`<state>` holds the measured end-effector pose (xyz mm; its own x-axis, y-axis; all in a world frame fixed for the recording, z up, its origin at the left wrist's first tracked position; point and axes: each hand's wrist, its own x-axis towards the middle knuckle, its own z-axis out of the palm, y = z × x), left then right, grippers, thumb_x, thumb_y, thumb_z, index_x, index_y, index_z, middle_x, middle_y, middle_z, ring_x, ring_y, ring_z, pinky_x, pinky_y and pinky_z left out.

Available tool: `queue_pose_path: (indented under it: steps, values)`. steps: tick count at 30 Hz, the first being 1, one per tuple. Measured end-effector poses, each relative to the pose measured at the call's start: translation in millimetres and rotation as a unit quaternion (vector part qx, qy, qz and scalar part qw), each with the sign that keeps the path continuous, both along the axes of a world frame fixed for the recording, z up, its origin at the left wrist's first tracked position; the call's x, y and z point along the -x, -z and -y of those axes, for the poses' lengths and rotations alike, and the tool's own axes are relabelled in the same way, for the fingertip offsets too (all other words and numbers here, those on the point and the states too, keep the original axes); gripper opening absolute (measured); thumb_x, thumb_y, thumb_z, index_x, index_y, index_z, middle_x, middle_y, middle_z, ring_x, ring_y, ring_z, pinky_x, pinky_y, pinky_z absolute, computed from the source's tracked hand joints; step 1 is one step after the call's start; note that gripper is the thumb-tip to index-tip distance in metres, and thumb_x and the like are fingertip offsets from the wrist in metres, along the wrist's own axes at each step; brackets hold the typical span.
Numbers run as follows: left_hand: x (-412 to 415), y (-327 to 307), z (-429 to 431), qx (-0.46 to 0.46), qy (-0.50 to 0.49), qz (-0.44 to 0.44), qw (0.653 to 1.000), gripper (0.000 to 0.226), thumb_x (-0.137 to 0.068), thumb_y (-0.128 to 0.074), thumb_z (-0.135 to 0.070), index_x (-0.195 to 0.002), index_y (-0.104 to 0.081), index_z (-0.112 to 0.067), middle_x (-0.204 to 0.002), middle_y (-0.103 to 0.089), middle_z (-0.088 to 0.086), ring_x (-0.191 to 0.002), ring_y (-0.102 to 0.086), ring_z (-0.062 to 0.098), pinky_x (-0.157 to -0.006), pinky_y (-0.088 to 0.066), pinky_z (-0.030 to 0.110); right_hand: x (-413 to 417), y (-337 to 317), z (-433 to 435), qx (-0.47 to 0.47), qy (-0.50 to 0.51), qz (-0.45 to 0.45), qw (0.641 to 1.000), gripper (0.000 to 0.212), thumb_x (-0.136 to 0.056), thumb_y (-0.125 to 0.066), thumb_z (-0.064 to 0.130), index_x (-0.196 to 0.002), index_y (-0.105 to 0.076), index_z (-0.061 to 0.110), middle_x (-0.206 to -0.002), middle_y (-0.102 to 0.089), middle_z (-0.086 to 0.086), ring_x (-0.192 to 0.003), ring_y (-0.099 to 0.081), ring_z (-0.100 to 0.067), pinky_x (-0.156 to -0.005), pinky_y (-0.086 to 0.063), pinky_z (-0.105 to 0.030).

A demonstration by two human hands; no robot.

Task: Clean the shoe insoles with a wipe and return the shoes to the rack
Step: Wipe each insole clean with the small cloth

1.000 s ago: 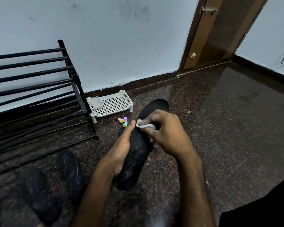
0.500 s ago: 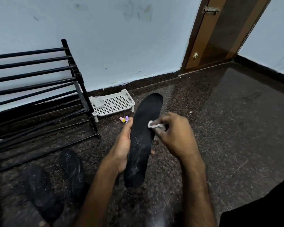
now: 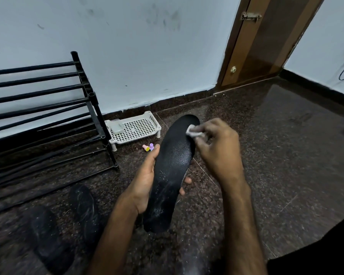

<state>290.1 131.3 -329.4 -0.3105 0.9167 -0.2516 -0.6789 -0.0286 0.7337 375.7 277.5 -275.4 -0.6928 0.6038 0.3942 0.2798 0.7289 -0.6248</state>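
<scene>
**Wipe pressed to the insole's far end**

The black rack (image 3: 48,108) stands at far left on the floor, with two dark shoes (image 3: 83,211) lying near left. At centre, the left hand (image 3: 145,179) curls round the middle of the raised black insole (image 3: 171,171). The right hand (image 3: 218,147) has its fingers (image 3: 205,128) pinched together on a white wipe (image 3: 194,132), which touches the insole's far right edge.

Speckled floor (image 3: 276,159): rack (image 3: 48,100), white tray (image 3: 134,128), two shoes (image 3: 83,211).

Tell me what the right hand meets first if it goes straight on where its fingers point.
The right hand presses its wipe on the insole toe; beyond it, probably the white tray, though depth is unclear.
</scene>
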Motion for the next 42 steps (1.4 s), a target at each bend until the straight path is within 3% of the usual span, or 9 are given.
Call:
queue_pose_path:
  steps: [3, 8, 11, 16, 20, 26, 32, 36, 42]
  values:
    - [0.6, 3.4, 0.0, -0.01, -0.029, 0.002, 1.0, 0.068, -0.094, -0.035, -0.063, -0.113, -0.072, -0.009, -0.094, -0.068, 0.021, -0.075, -0.067, 0.032, -0.056, -0.056, 0.037, -9.9, 0.0, 5.5, 0.092, -0.112, 0.126, 0.981, 0.006, -0.082, -0.079, 0.025, -0.087, -0.077, 0.026, -0.092, -0.066, 0.014, -0.078, -0.062, 0.001, -0.075, -0.058, -0.03]
    - [-1.4, 4.0, -2.6, -0.009, -0.028, 0.008, 1.0, 0.069, -0.091, -0.039, -0.063, -0.113, -0.073, -0.006, -0.103, -0.068, 0.019, -0.074, -0.068, 0.031, -0.057, -0.056, 0.037, 0.1, 1.1, 2.2, -0.002, 0.049, -0.016, 0.999, 0.014, -0.086, -0.075, 0.018, -0.099, -0.075, 0.022, -0.104, -0.065, 0.011, -0.083, -0.058, 0.002, -0.08, -0.051, -0.016]
    - [0.1, 6.8, -3.4, -0.001, -0.032, 0.007, 0.999, 0.07, -0.091, -0.038, -0.064, -0.112, -0.073, -0.006, -0.099, -0.069, 0.019, -0.075, -0.069, 0.031, -0.057, -0.056, 0.038, -3.0, 9.4, 5.0, 0.071, 0.046, 0.0, 0.996, 0.011, -0.085, -0.076, 0.021, -0.095, -0.076, 0.024, -0.098, -0.062, 0.012, -0.078, -0.055, 0.004, -0.067, -0.042, -0.005]
    - [2.8, 17.2, -5.6, 0.007, -0.05, 0.017, 0.999, 0.071, -0.096, -0.031, -0.066, -0.113, -0.073, -0.011, -0.096, -0.069, 0.017, -0.074, -0.065, 0.029, -0.058, -0.055, 0.037, -17.8, 25.1, 7.0, 0.181, -0.058, 0.082, 0.978, 0.007, -0.08, -0.081, 0.022, -0.086, -0.078, 0.025, -0.089, -0.071, 0.015, -0.075, -0.06, 0.004, -0.066, -0.043, -0.011]
    - [0.7, 16.0, -11.6, 0.002, -0.082, 0.017, 0.997, 0.069, -0.097, -0.032, -0.063, -0.106, -0.075, -0.01, -0.093, -0.07, 0.016, -0.071, -0.067, 0.027, -0.059, -0.058, 0.042, -9.0, 35.6, 11.3, 0.158, 0.0, 0.028, 0.987, 0.006, -0.081, -0.08, 0.024, -0.086, -0.077, 0.028, -0.099, -0.065, 0.016, -0.088, -0.059, 0.006, -0.071, -0.041, -0.005]
    - [-2.8, 20.7, -12.9, -0.023, -0.094, 0.048, 0.994, 0.079, -0.095, -0.027, -0.069, -0.117, -0.071, -0.008, -0.104, -0.068, 0.02, -0.084, -0.066, 0.033, -0.068, -0.058, 0.051, 5.9, 35.2, 19.4, 0.227, 0.063, -0.077, 0.969, 0.003, -0.085, -0.077, 0.021, -0.087, -0.077, 0.023, -0.077, -0.072, 0.01, -0.065, -0.066, 0.0, -0.052, -0.046, -0.011]
    - [-13.0, 18.8, -22.3, -0.017, -0.13, 0.053, 0.99, 0.078, -0.095, -0.02, -0.068, -0.118, -0.067, -0.011, -0.101, -0.075, 0.01, -0.084, -0.073, 0.021, -0.067, -0.06, 0.031, 9.3, 34.8, 30.8, 0.097, 0.069, -0.044, 0.992, 0.013, -0.089, -0.071, 0.01, -0.099, -0.075, 0.016, -0.108, -0.06, 0.007, -0.093, -0.06, -0.002, -0.086, -0.052, -0.017]
    - [-12.4, 20.6, -25.4, -0.029, -0.165, 0.064, 0.984, 0.082, -0.096, -0.019, -0.068, -0.1, -0.079, -0.011, -0.106, -0.074, 0.012, -0.094, -0.072, 0.02, -0.083, -0.058, 0.031, 4.4, 37.5, 38.4, 0.047, 0.034, 0.085, 0.995, 0.015, -0.089, -0.07, 0.014, -0.103, -0.075, 0.015, -0.104, -0.063, 0.004, -0.093, -0.062, -0.011, -0.089, -0.05, -0.026]
    - [-10.2, 22.9, -26.2, -0.04, -0.186, 0.067, 0.979, 0.072, -0.098, -0.029, -0.062, -0.09, -0.08, -0.012, -0.1, -0.071, 0.008, -0.091, -0.069, 0.017, -0.087, -0.055, 0.03, 10.0, 32.7, 51.3, 0.103, -0.061, 0.012, 0.993, 0.013, -0.084, -0.074, 0.009, -0.096, -0.077, 0.015, -0.096, -0.067, 0.008, -0.09, -0.063, -0.001, -0.087, -0.049, -0.015]
